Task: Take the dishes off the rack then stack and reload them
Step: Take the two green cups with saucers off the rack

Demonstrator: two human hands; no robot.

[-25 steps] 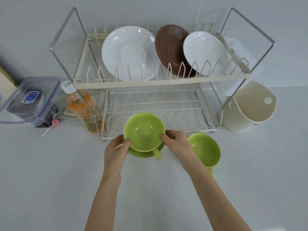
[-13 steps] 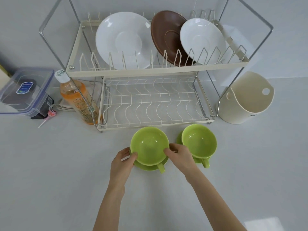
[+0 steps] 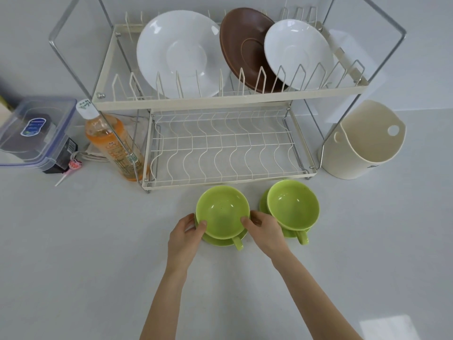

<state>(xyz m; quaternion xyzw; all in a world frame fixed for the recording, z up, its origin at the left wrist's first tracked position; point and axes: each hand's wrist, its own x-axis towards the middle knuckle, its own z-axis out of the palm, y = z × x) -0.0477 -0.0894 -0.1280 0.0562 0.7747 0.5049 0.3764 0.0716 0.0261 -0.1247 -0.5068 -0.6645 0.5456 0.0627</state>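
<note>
Both hands had brought the green cup and saucer down before the rack, left hand and right hand pinching the cup's opposite sides, handle toward the person.

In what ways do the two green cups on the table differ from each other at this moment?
The left green cup is held at its rim by both the left hand and the right hand; the right green cup is touched by no hand. The left green cup lies nearer the person, the right green cup nearer the rack. Both are green, upright, each on a green saucer, handles pointing toward the person.
</note>
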